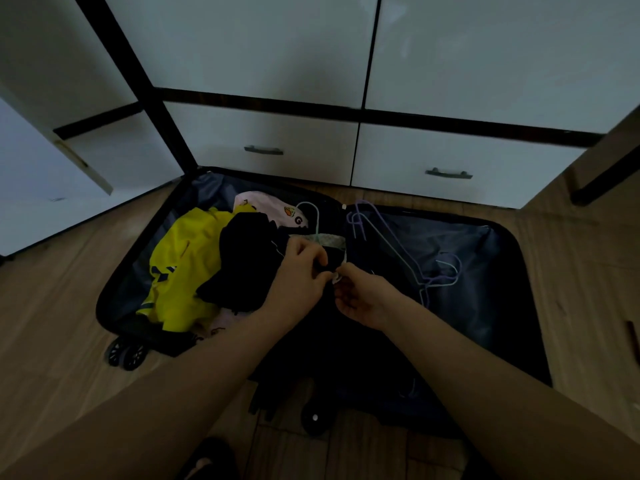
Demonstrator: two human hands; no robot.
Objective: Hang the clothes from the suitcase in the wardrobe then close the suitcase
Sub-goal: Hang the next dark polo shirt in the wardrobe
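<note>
Down on the wooden floor (62, 306), the suitcase (502, 258) lies open just in front of the wardrobe (263, 50). At the suitcase's middle, the left hand (301, 271) has its fingers curled on a black garment (249, 265), and the right hand (363, 299) pinches something small and pale at that garment's edge, perhaps a label; the dim light makes it hard to tell. In the suitcase's left half lie a yellow garment (183, 265) and a pink one (277, 209). In its right half lie purple and teal hangers (391, 244).
</note>
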